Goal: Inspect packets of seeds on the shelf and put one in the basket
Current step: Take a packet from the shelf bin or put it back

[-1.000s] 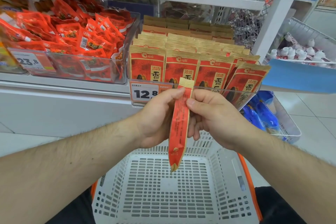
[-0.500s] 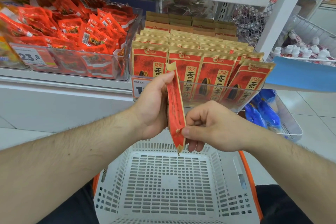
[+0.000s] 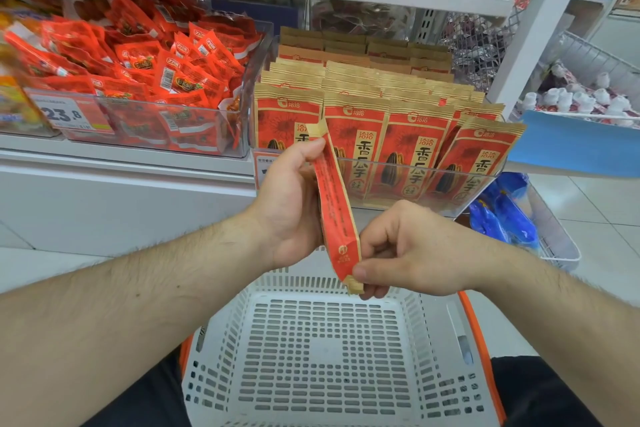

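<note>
I hold one packet (image 3: 335, 208) edge-on above the basket (image 3: 221, 354), long axis near upright, left hand (image 3: 289, 204) gripping its upper part, right hand (image 3: 405, 253) pinching the bottom corner, nearer the basket, so the drop is straight down.

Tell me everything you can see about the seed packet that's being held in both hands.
The packet is long, narrow and flat, seen almost edge-on: red with fine print down its side, a small pale logo near the bottom, and tan, paper-like sealed ends. It looks unopened. It stands nearly upright, top tilted left, above the white basket and in front of the shelf bin of matching packets. The left hand holds its upper part; the right hand pinches its bottom end.
</note>
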`<action>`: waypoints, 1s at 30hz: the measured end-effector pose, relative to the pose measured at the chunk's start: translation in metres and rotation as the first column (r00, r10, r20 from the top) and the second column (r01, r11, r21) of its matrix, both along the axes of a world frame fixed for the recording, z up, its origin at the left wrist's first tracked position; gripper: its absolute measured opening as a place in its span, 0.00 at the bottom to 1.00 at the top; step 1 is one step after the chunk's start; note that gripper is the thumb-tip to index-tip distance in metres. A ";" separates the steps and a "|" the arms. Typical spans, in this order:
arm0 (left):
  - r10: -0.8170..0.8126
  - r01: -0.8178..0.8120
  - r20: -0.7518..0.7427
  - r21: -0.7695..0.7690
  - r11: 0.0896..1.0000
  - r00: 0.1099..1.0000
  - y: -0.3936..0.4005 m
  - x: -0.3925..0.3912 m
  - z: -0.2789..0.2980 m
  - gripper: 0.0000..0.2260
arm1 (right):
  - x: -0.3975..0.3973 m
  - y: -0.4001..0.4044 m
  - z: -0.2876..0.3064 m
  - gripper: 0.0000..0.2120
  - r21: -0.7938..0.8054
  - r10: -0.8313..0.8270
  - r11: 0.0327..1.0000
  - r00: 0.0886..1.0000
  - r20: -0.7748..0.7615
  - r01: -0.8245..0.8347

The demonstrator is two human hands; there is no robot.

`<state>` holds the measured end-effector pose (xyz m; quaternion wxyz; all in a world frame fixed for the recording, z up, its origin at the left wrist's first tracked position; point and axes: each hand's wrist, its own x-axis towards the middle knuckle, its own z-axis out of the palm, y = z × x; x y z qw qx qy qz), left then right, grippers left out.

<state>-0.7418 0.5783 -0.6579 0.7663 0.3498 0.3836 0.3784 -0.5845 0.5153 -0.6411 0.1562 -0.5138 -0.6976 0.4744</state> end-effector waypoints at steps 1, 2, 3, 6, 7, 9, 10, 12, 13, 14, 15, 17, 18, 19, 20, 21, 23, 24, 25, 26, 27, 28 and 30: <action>0.002 -0.002 0.014 -0.002 1.000 1.000 0.001 0.000 0.000 0.20 | -0.001 0.000 0.001 0.07 -0.007 -0.004 1.000 0.999 -0.034 0.003; 0.000 0.000 0.035 -0.005 1.000 0.999 0.001 -0.001 -0.001 0.21 | -0.002 0.001 0.001 0.06 -0.011 -0.019 1.000 0.996 -0.082 0.018; -0.011 0.011 0.066 -0.010 1.000 0.998 0.001 -0.001 -0.001 0.23 | -0.004 0.003 0.000 0.07 -0.002 -0.068 0.998 0.989 -0.130 0.069; -0.074 0.077 0.165 -0.013 0.997 0.983 0.002 -0.002 -0.002 0.29 | -0.006 0.013 -0.009 0.22 0.005 -0.407 0.912 0.908 -0.102 0.410; -0.078 0.082 0.179 -0.016 0.996 0.981 0.003 -0.002 -0.003 0.29 | -0.008 0.013 -0.010 0.30 -0.044 -0.475 0.880 0.878 -0.064 0.473; -0.095 0.097 0.148 -0.003 0.995 0.984 0.004 -0.001 -0.004 0.30 | -0.012 0.013 -0.013 0.37 -0.197 -0.488 0.863 0.868 -0.090 0.465; -0.116 0.116 0.122 0.013 0.993 0.986 0.005 -0.001 -0.004 0.31 | -0.013 0.011 -0.014 0.33 -0.247 -0.463 0.873 0.873 -0.153 0.420; -0.134 0.128 0.096 0.060 0.990 0.986 0.006 0.000 -0.001 0.32 | -0.016 0.009 -0.012 0.19 -0.247 -0.467 0.879 0.838 -0.283 0.407; -0.114 0.104 0.088 0.106 0.989 0.990 0.008 0.001 0.000 0.32 | -0.017 0.010 -0.011 0.15 -0.221 -0.497 0.867 0.805 -0.323 0.447; -0.085 0.073 0.072 0.164 0.984 0.994 0.010 0.000 0.002 0.31 | -0.016 0.012 -0.010 0.14 -0.187 -0.532 0.846 0.773 -0.346 0.499; -0.055 0.044 0.044 0.217 0.975 0.998 0.011 -0.001 0.004 0.29 | -0.016 0.015 -0.011 0.14 -0.136 -0.562 0.823 0.757 -0.334 0.551; 0.005 0.009 -0.048 0.300 0.954 0.999 0.014 -0.002 0.005 0.23 | -0.016 0.016 -0.013 0.09 -0.044 -0.585 0.799 0.760 -0.284 0.599; 0.025 0.006 -0.092 0.332 0.943 0.995 0.014 -0.003 0.003 0.20 | -0.016 0.016 -0.015 0.07 -0.028 -0.579 0.804 0.772 -0.262 0.594; 0.035 0.011 -0.124 0.358 0.934 0.992 0.014 -0.004 0.000 0.18 | -0.015 0.014 -0.016 0.06 -0.024 -0.564 0.816 0.786 -0.252 0.578; 0.040 0.023 -0.154 0.383 0.923 0.987 0.014 -0.006 -0.002 0.17 | -0.015 0.012 -0.017 0.06 -0.023 -0.548 0.827 0.796 -0.258 0.562; 0.043 0.036 -0.182 0.409 0.912 0.982 0.014 -0.006 -0.003 0.17 | -0.013 0.012 -0.018 0.06 -0.025 -0.543 0.829 0.793 -0.276 0.559; 0.057 0.049 -0.209 0.468 0.882 0.976 0.014 -0.008 -0.003 0.17 | -0.011 0.010 -0.020 0.05 -0.020 -0.564 0.809 0.766 -0.309 0.588; 0.053 0.059 -0.210 0.493 0.868 0.976 0.016 -0.009 -0.001 0.16 | -0.010 0.011 -0.021 0.05 -0.011 -0.576 0.794 0.747 -0.331 0.608; 0.041 0.074 -0.210 0.513 0.855 0.977 0.017 -0.012 0.000 0.14 | -0.010 0.011 -0.021 0.06 -0.015 -0.585 0.781 0.722 -0.369 0.625; 0.030 0.098 -0.222 0.544 0.833 0.975 0.018 -0.014 0.000 0.11 | -0.009 0.012 -0.021 0.07 -0.045 -0.592 0.770 0.687 -0.421 0.636; 0.024 0.128 -0.247 0.582 0.803 0.969 0.020 -0.016 0.000 0.08 | -0.009 0.013 -0.018 0.09 -0.095 -0.593 0.766 0.642 -0.487 0.635; 0.029 0.152 -0.273 0.617 0.772 0.962 0.023 -0.018 0.000 0.07 | -0.009 0.014 -0.014 0.10 -0.152 -0.586 0.771 0.595 -0.550 0.618; 0.031 0.176 -0.291 0.655 0.735 0.956 0.025 -0.020 0.001 0.06 | -0.007 0.016 -0.006 0.13 -0.228 -0.577 0.782 0.535 -0.617 0.580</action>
